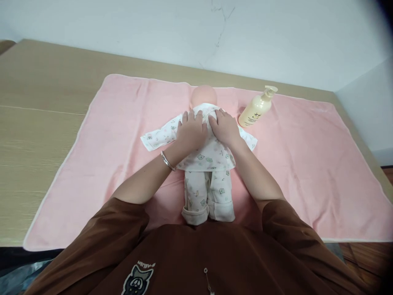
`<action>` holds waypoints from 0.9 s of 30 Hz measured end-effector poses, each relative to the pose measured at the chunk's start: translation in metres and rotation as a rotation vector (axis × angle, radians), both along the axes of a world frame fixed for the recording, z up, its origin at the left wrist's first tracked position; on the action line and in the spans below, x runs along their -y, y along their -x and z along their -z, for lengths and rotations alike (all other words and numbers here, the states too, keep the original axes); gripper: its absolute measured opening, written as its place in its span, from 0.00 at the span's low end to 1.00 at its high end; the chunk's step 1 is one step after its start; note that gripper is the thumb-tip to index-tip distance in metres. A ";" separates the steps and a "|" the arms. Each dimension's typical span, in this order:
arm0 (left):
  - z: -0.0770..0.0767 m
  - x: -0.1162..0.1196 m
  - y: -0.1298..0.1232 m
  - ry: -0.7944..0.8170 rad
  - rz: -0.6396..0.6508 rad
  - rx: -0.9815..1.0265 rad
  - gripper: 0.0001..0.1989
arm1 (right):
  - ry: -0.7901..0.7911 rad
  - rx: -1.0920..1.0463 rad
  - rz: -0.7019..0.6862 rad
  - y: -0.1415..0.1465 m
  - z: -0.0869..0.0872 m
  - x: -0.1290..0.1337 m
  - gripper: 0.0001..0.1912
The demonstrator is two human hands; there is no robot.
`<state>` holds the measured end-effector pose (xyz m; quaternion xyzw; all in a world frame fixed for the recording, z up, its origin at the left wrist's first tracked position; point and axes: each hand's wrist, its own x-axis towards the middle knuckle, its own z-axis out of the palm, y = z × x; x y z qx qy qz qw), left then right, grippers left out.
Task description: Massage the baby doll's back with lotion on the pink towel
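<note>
A baby doll (204, 95) lies on a pink blanket, its bald head pointing away from me. It wears a white printed top (211, 157) with the sleeves spread sideways and matching trousers (196, 190) with rolled cuffs. My left hand (192, 130) rests flat on the left side of the top's chest, fingers spread. On the chest's right side lies my right hand (225, 127), also flat with fingers apart. Neither hand grips the cloth visibly. The doll's face does not show, and my hands cover part of the top.
The pink blanket (294, 164) is spread over a wooden table (33, 135). A cream pump bottle (256, 108) leans at a tilt to the right of the doll's head. Behind the table stands a pale wall (153, 37) with a crack.
</note>
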<state>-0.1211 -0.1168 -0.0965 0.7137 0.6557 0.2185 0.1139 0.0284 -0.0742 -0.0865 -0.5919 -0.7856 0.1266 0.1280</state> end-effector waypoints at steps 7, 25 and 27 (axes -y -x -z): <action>0.011 -0.031 0.019 -0.001 -0.023 0.037 0.27 | 0.029 -0.015 -0.011 0.022 -0.010 0.030 0.32; 0.016 -0.013 0.001 -0.121 -0.077 -0.007 0.24 | 0.021 -0.005 0.001 0.008 0.006 -0.001 0.36; 0.017 -0.013 0.001 -0.128 -0.078 -0.007 0.23 | 0.006 0.005 0.003 0.009 0.006 -0.001 0.35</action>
